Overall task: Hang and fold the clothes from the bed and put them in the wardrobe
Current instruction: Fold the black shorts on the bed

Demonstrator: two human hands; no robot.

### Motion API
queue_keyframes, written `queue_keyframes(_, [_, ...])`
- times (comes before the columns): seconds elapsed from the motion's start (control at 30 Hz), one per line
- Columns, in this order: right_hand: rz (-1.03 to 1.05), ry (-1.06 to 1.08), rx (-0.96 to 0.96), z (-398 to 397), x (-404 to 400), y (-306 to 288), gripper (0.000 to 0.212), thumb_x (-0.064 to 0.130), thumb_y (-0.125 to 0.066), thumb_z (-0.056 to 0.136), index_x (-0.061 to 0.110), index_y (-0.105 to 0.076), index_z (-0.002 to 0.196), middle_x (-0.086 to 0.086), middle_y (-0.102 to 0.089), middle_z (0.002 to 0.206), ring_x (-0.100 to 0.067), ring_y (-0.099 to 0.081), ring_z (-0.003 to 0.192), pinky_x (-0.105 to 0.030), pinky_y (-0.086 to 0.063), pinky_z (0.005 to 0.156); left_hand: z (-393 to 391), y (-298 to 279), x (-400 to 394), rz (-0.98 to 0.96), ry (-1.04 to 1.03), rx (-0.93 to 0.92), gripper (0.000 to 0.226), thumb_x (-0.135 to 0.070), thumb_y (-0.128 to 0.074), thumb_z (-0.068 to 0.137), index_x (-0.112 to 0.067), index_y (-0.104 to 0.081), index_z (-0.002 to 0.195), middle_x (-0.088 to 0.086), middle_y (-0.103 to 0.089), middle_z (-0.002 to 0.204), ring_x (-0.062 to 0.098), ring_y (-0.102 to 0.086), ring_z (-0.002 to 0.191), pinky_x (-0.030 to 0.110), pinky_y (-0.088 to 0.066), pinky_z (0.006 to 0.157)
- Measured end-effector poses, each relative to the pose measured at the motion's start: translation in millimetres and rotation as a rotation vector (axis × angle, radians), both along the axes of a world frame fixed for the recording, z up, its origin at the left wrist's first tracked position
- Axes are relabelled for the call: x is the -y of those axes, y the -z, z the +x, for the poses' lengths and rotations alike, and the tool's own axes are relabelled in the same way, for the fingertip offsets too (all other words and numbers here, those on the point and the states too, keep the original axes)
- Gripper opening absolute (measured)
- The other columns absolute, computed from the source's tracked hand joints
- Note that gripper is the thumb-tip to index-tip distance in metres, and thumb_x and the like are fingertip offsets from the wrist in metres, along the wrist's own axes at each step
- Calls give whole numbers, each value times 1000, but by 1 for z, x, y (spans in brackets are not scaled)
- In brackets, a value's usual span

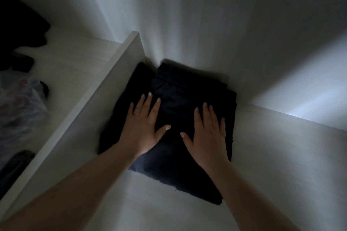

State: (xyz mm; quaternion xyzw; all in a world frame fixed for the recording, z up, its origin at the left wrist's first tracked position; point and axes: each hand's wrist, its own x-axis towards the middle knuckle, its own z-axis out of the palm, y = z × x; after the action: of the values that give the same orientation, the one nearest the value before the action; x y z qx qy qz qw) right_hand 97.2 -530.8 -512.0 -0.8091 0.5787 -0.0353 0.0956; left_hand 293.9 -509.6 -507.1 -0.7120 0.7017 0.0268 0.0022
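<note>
Inside, a dim white wardrobe shelf (262, 155) holds a folded dark garment (180, 110) pushed into its back left corner, against a white divider (105, 88). Left hand (144, 124) and right hand (208, 135) press flat on it, fingers spread wide.

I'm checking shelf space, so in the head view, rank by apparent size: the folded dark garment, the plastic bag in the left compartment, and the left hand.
1. Folded dark garment, largest.
2. Plastic bag, cut off by the frame edge, so unsure.
3. Left hand, smallest, pressed flat on the garment.
</note>
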Motion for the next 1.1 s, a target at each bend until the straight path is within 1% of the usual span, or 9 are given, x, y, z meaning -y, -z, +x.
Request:
queue_keyframes(0.13, [-36,-153,-48,8,-34,5,75,63,-32,81,20,-43,141,-15,-31,153,-30,-29,141,-57,-23,110,-7,13,-40,-75,76,6,74,-62,-31,91,-12,-40,145,17,-32,153,34,-28,142,57,-28,110])
queue_keyframes(0.3, [-43,-65,5,-21,-31,22,78,70,-33,83,24,-36,145,-14,-21,156,-29,-23,143,-48,-22,114,17,29,-49,-31,-144,-116,89,-73,-17,88,-9,-34,147,18,-28,154,33,-25,143,47,-47,94])
queue_keyframes(0.5, [43,-59,-31,-16,-26,11,80,71,-31,83,24,-29,148,-14,-16,158,-29,-17,145,-45,-14,116,15,17,-46,116,-191,-160,101,-77,-19,72,-17,-13,153,9,-11,161,24,-9,148,39,-27,112])
queue_keyframes(0.57, [154,-46,47,-7,-27,-15,70,62,-41,88,25,-32,146,-9,-25,155,-24,-22,144,-41,-19,115,14,-4,-54,141,-261,-314,102,-75,-27,68,-16,-22,152,9,-25,157,23,-22,145,34,-25,114])
queue_keyframes(0.6, [183,-33,157,-2,-30,-32,61,55,-47,90,25,-38,143,-4,-39,149,-19,-34,138,-37,-28,112,12,-19,-60,124,-329,-440,97,-71,-34,69,-14,-32,148,9,-37,152,23,-32,140,31,-28,112])
queue_keyframes(0.7, [213,-28,461,19,-49,-90,38,39,-58,90,28,-55,126,13,-62,117,-3,-57,107,-23,-44,89,4,-66,-87,-8,-461,-709,64,-52,-56,80,-13,-55,132,2,-59,129,18,-54,121,31,-41,102])
queue_keyframes(0.83, [204,-110,656,42,-78,-159,28,32,-64,87,29,-62,115,17,-65,106,7,-58,94,-14,-43,82,-9,-145,-131,-242,-509,-880,39,-39,-60,88,-21,-59,122,-7,-63,118,9,-58,111,31,-47,97])
queue_keyframes(0.97, [217,-171,858,56,-111,-227,24,26,-68,84,28,-65,108,16,-66,100,5,-61,93,-20,-48,87,-11,-220,-185,-476,-584,-986,22,-25,-64,89,-42,-58,101,-14,-65,107,2,-62,100,20,-47,87])
queue_keyframes(1.1, [209,-311,940,64,-160,-290,24,23,-68,85,25,-67,109,10,-69,100,3,-63,91,-21,-49,88,-20,-288,-248,-584,-644,-1129,14,-19,-63,90,-30,-63,98,-12,-69,101,-8,-63,89,6,-44,76])
